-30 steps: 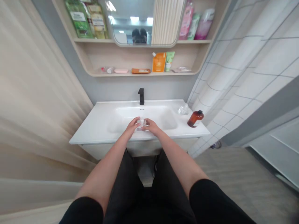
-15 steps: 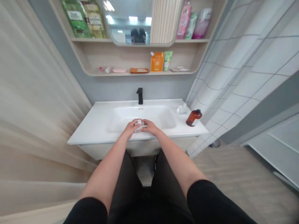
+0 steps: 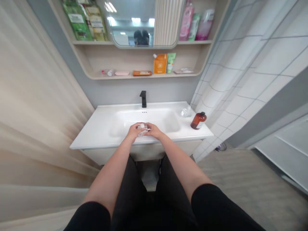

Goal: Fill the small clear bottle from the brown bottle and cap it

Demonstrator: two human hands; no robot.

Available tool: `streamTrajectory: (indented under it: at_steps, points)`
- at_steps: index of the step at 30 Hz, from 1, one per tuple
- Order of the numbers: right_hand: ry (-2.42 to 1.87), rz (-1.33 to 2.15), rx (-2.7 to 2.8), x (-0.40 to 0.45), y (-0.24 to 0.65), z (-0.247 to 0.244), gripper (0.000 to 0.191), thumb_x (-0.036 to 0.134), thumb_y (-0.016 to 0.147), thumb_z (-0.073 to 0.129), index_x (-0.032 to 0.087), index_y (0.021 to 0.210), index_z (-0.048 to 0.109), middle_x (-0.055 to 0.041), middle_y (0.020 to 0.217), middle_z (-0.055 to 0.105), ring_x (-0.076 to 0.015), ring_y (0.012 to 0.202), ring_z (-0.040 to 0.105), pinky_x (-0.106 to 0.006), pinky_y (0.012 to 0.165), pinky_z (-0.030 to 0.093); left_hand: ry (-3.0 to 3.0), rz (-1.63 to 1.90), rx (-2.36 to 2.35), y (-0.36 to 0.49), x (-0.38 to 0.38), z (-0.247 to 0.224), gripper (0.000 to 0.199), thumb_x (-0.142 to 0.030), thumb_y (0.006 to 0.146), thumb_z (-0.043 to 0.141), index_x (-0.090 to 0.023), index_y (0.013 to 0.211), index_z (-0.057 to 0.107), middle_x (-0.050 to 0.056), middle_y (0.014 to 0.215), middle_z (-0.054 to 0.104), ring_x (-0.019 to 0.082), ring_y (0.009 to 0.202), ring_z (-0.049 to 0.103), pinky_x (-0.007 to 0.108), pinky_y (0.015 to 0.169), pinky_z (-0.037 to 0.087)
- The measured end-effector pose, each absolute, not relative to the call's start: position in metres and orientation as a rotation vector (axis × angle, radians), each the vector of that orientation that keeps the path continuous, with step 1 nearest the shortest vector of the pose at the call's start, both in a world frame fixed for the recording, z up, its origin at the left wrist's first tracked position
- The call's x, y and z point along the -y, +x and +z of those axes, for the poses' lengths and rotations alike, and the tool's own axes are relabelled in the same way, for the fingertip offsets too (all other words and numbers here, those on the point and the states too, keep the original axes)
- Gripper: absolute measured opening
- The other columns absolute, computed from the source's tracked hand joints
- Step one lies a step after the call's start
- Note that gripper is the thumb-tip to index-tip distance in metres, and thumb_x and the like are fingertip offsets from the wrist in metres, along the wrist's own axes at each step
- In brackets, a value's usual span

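Observation:
A small clear bottle (image 3: pixel 142 130) with a white top is between my two hands, over the front rim of the white sink (image 3: pixel 168 120). My left hand (image 3: pixel 133 132) is closed around its left side. The fingers of my right hand (image 3: pixel 154 131) grip the right side, with a small white bit showing by the fingertips. Fingers cover part of the bottle, and its label, if any, cannot be read. Behind the hands stands a black faucet (image 3: pixel 143 99).
On the counter's right side are a brown bottle (image 3: pixel 198 121) with a black cap and a crumpled clear plastic item (image 3: pixel 186 112). Above, a shelf (image 3: pixel 115 77) holds an orange pouch (image 3: pixel 160 64), a green tube (image 3: pixel 170 63) and smaller items. A curtain (image 3: pixel 36 128) hangs at left.
The view has shifted slightly. Both hands still hold the clear bottle at the sink's front, and its white top appears tilted a little differently.

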State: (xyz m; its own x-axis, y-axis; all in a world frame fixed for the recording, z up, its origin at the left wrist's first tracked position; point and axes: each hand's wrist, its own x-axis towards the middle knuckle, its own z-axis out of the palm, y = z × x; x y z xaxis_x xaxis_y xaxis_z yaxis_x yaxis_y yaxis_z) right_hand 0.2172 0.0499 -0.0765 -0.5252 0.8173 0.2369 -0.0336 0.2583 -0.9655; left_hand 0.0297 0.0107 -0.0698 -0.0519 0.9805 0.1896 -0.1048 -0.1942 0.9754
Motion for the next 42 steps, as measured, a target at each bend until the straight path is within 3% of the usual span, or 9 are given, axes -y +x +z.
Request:
streamTrajectory:
  at_steps: [7, 12, 24, 29, 42]
  points:
    - [-0.743, 1.362, 1.738, -0.047, 0.219, -0.073, 0.077, 0.037, 0.056, 0.103, 0.023, 0.126, 0.074, -0.0056, 0.117, 0.079, -0.0239, 0.101, 0.073, -0.038, 0.097, 0.057, 1.314, 1.426, -1.069, 0.028, -0.012, -0.071, 0.050, -0.039, 0.064, 0.097, -0.022, 0.106, 0.076, 0.007, 0.114, 0.078, 0.027, 0.108, 0.072, 0.042, 0.101, 0.055]
    - [-0.740, 1.366, 1.723, -0.050, 0.217, -0.075, 0.078, 0.035, 0.053, 0.104, 0.023, 0.125, 0.075, -0.0059, 0.120, 0.079, -0.0240, 0.103, 0.072, -0.039, 0.099, 0.057, 1.279, 1.454, -1.023, 0.030, -0.010, -0.068, 0.049, -0.038, 0.062, 0.098, -0.022, 0.097, 0.069, 0.005, 0.111, 0.078, 0.025, 0.102, 0.072, 0.042, 0.099, 0.055]
    - [-0.763, 1.366, 1.730, -0.047, 0.218, -0.069, 0.074, 0.035, 0.053, 0.103, 0.021, 0.120, 0.075, -0.0054, 0.112, 0.079, -0.0238, 0.100, 0.072, -0.038, 0.097, 0.057, 1.313, 1.413, -1.049, 0.030, -0.008, -0.064, 0.051, -0.039, 0.063, 0.097, -0.022, 0.106, 0.076, 0.005, 0.108, 0.078, 0.026, 0.103, 0.070, 0.042, 0.100, 0.053]
    - [-0.772, 1.357, 1.723, -0.048, 0.218, -0.072, 0.078, 0.038, 0.051, 0.103, 0.023, 0.122, 0.075, -0.0053, 0.116, 0.079, -0.0232, 0.101, 0.071, -0.037, 0.097, 0.057, 1.288, 1.449, -1.060, 0.031, -0.008, -0.064, 0.050, -0.041, 0.060, 0.098, -0.022, 0.095, 0.069, 0.005, 0.106, 0.077, 0.025, 0.101, 0.070, 0.041, 0.098, 0.053]
    - [-0.740, 1.363, 1.736, -0.048, 0.218, -0.074, 0.079, 0.039, 0.054, 0.103, 0.024, 0.126, 0.075, -0.0053, 0.119, 0.079, -0.0233, 0.102, 0.072, -0.038, 0.098, 0.056, 1.288, 1.438, -1.050, 0.032, -0.004, -0.060, 0.051, -0.041, 0.060, 0.099, -0.022, 0.094, 0.067, 0.005, 0.105, 0.078, 0.024, 0.097, 0.071, 0.040, 0.094, 0.056]
